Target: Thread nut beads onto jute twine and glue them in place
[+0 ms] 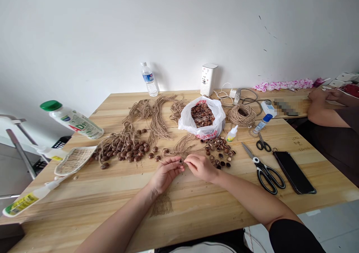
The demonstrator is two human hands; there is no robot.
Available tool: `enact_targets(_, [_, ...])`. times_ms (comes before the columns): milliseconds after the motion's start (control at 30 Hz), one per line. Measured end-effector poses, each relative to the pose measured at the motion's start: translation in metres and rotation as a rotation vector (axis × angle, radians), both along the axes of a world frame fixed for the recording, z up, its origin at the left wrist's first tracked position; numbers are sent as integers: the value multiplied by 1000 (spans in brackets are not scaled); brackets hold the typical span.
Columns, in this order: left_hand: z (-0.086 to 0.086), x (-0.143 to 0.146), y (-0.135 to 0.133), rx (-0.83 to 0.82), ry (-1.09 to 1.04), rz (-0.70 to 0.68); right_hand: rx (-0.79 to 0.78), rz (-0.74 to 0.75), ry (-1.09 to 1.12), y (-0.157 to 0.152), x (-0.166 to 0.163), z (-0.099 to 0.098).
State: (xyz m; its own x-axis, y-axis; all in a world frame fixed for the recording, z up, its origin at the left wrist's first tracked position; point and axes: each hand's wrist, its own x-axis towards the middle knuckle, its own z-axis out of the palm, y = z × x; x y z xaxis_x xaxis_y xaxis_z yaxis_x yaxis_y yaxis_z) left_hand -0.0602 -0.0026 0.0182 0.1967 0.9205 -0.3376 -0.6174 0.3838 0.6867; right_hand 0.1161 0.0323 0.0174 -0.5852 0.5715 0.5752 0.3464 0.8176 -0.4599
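My left hand and my right hand meet over the wooden table, fingers pinched together around a small brown nut shell and a strand of jute twine. A pile of shells tied on twine lies to the left. Loose shells lie just right of my right hand. A white plastic bag of shells stands behind them.
Large scissors, small scissors, a black phone, a twine ball, glue bottles, cut twine bundles, a water bottle and a white box are on the table. Another person's arms rest at far right.
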Motion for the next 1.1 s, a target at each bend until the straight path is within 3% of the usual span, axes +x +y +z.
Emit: enact_targets(1100, [0, 1, 1, -16, 11, 14, 27, 0, -33, 0, 0, 0])
